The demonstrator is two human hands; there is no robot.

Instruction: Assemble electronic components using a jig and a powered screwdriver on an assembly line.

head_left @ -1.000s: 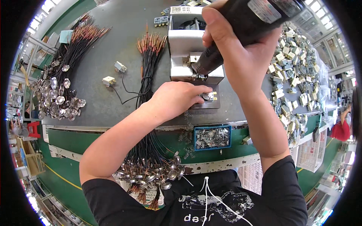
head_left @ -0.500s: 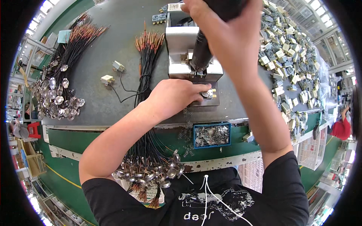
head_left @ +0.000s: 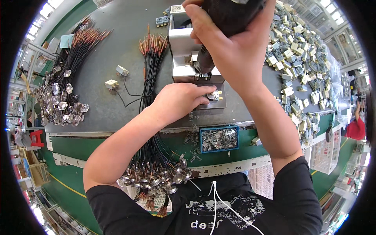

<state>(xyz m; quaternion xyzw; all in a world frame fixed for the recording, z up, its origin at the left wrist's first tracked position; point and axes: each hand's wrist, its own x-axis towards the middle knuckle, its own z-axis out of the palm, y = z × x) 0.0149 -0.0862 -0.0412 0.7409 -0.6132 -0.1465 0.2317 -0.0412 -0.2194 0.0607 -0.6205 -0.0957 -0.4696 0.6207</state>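
My left hand (head_left: 178, 100) reaches in from the left, its thumb and forefinger pinching a small switch-like part (head_left: 212, 96) with brass terminals on the right. This part rests on a flat metal plate (head_left: 220, 104) in front of a silver metal fixture (head_left: 182, 72). My right hand (head_left: 244, 58) is wrapped around a thick black electric screwdriver (head_left: 234, 17), which leans over the fixture with its lower end by the fixture's front edge. The screwdriver's tip is hard to make out. Left of the fixture lies a tied bundle of black wires (head_left: 150, 64) with reddish ends.
A large pile of grey-and-cream switch parts (head_left: 291, 55) covers the right side. A blue tray (head_left: 219, 150) of small metal pieces sits at the front edge. Another wire bundle (head_left: 82, 45) with round metal caps lies left. Two cream connectors (head_left: 111, 84) rest between the bundles.
My right hand has come lower in the picture, and the screwdriver leans more. The left hand keeps its pinch on the small part. The whole view has shifted slightly.
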